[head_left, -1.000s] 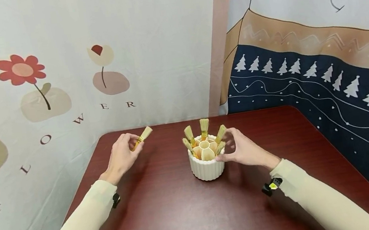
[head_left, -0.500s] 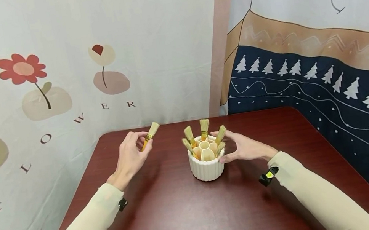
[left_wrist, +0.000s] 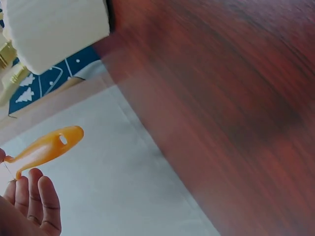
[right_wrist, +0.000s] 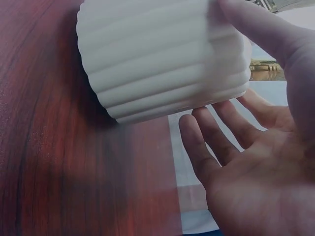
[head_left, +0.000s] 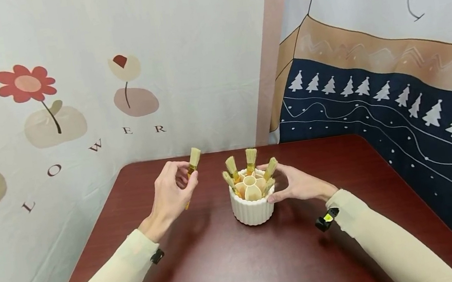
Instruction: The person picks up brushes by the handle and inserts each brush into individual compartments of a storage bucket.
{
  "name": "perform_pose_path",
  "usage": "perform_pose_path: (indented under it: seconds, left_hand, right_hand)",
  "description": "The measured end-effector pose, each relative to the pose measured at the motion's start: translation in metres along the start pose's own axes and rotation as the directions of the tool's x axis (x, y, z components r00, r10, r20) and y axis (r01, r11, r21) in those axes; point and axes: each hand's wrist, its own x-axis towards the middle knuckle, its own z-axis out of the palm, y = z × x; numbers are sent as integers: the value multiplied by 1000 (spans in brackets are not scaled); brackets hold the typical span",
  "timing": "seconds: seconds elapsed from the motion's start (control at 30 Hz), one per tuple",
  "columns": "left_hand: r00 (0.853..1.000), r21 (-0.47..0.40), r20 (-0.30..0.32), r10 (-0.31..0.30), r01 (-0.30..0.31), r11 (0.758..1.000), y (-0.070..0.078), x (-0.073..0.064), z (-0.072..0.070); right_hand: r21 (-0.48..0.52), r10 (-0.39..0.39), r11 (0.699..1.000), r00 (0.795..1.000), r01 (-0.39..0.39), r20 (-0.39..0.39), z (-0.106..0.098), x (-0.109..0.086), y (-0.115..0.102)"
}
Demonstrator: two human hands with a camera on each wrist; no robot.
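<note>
My left hand (head_left: 169, 192) pinches a flat paintbrush (head_left: 195, 158) between thumb and fingers, bristles up, above the table to the left of the holder. Its orange handle (left_wrist: 49, 146), with a hole near the end, points down past the fingers. A white ribbed brush holder (head_left: 253, 212) with petal-shaped compartments stands on the table. My right hand (head_left: 301, 183) grips its right side, thumb at the front of the rim and fingers around the back. Several similar brushes (head_left: 251, 157) stand bristles up in the outer compartments, while the front one and the round centre hold no brush.
The dark red wooden table (head_left: 241, 261) extends around the holder. A pale curtain with flower prints (head_left: 200, 69) hangs behind its back edge, and a navy one with white trees (head_left: 374, 108) along the right. Small black devices (head_left: 327, 219) sit at the wrists.
My left hand has moved right towards the holder with the brush, turning the brush more upright. My right hand has closed in on the holder, which stays in place.
</note>
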Motion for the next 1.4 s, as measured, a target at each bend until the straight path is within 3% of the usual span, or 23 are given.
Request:
perform_pose_path:
  seconds: [0.77,1.07,1.4]
  left_hand:
    - [1000,-48,13,0,1,999,39,-6,7]
    - [1000,-69,6,27,-27,997,53,-3,10]
    - [999,-144,9,44,-42,989,63,-7,16]
  right_hand:
    - [-36,7,999,994,-11,-109,13,-8,-2]
    - [-56,-23,998,988,14,-151,18,-10,-10]
    - [-84,18,996,982,-35,-186,24,-11,-17]
